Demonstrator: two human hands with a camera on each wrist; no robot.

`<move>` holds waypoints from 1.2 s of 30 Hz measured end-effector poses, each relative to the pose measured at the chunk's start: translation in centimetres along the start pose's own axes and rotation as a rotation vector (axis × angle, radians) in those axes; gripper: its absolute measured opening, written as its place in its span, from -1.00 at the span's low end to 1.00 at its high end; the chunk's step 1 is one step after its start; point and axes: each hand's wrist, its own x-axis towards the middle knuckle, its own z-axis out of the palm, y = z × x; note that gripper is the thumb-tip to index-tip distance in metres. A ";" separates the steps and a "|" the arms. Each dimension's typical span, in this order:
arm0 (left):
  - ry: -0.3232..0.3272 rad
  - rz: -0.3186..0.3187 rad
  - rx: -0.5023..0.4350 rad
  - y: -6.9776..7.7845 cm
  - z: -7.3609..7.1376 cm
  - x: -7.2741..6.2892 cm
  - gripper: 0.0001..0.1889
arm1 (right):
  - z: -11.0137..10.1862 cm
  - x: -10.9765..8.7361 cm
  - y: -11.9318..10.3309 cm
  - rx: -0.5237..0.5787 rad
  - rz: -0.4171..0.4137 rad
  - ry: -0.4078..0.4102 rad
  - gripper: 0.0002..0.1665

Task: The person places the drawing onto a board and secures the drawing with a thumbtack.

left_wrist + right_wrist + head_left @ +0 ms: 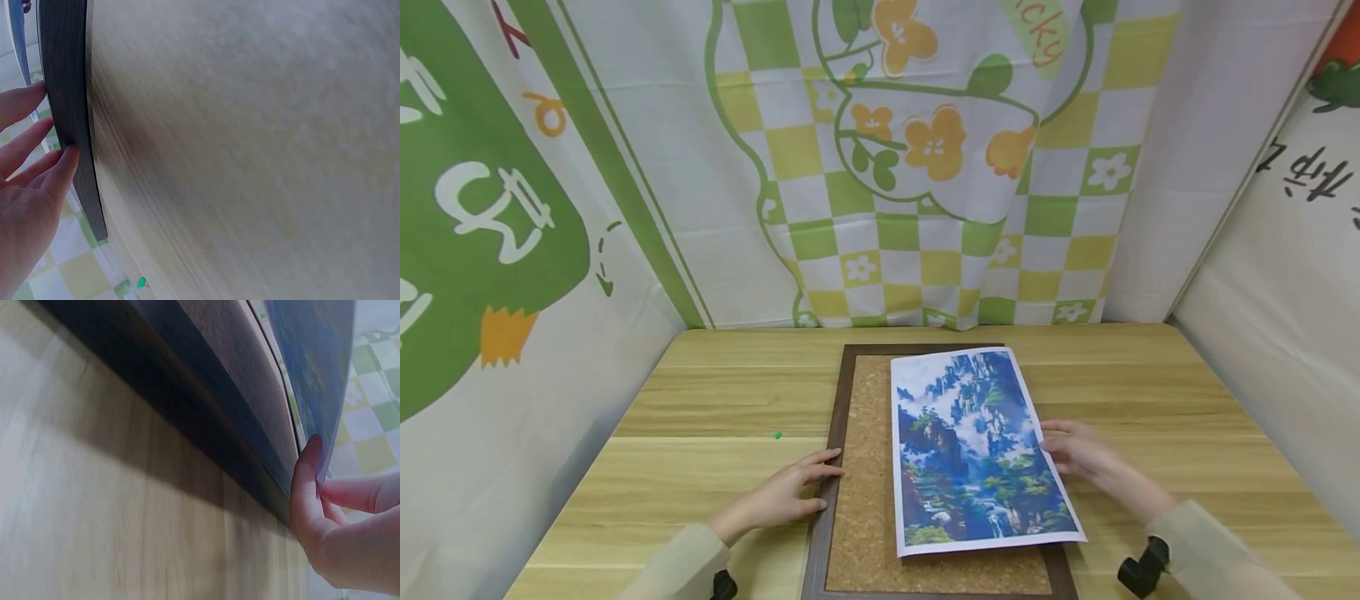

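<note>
A cork board with a dark wooden frame lies on the table. Over its right part is a printed landscape picture with white margins, in blues and greens. My right hand pinches the picture's right edge between thumb and fingers. In the right wrist view the sheet stands up from the board, its edge between the fingertips of the right hand. My left hand rests on the frame's left side, fingers spread and nearly straight. In the left wrist view its fingertips touch the frame.
A green push pin lies on the wooden table left of the board. Behind the table hangs a checkered, flower-printed curtain. Printed fabric walls stand on the left and right sides. Both wrists carry black camera mounts.
</note>
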 end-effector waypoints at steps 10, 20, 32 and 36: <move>-0.019 -0.060 -0.013 0.5 -0.1 0.2 -0.57 | 1.8 0.3 0.2 0.010 -0.002 -0.016 -0.39; -0.015 -0.048 0.002 0.4 -0.1 0.2 -0.57 | 3.3 0.4 0.3 0.006 -0.025 -0.034 -0.42; -0.017 -0.065 0.000 0.3 0.1 0.2 -0.56 | 4.5 0.1 0.4 -0.024 -0.015 -0.029 -0.42; -0.022 -0.068 -0.004 0.3 0.1 0.2 -0.56 | 4.7 0.2 0.4 -0.030 -0.006 -0.021 -0.41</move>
